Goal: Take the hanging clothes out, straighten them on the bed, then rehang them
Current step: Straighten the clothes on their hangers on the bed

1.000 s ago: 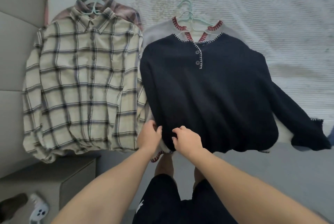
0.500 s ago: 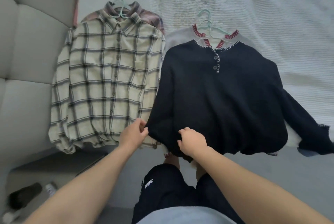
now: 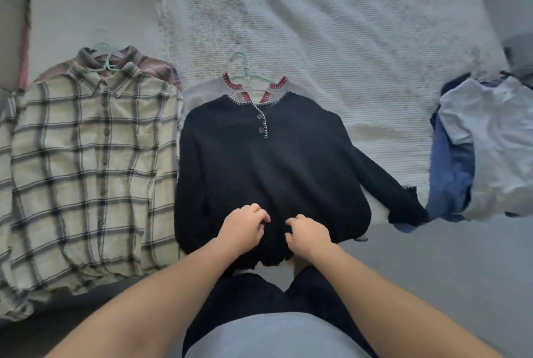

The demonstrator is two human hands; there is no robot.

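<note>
A dark navy sweater (image 3: 259, 161) with white stitched placket lies flat on the bed on a pale green hanger (image 3: 248, 77), over a grey top with red stitching (image 3: 202, 92). My left hand (image 3: 242, 227) and my right hand (image 3: 308, 235) sit side by side on its lower front, fingers curled into the fabric just above the hem. To the left lies a cream plaid shirt (image 3: 86, 173) on its own hanger (image 3: 105, 59), stacked over a reddish plaid shirt (image 3: 155, 69).
The bed (image 3: 331, 25) has a white ribbed cover stretching back and right. A heap of light blue and denim-blue clothes (image 3: 484, 150) lies at the right. A padded headboard edge (image 3: 11, 40) is at far left. Grey floor lies at lower right.
My left hand moved right from the sweater's left hem edge to the lower front beside my right hand. The view swung right, bringing the blue clothes heap into sight.
</note>
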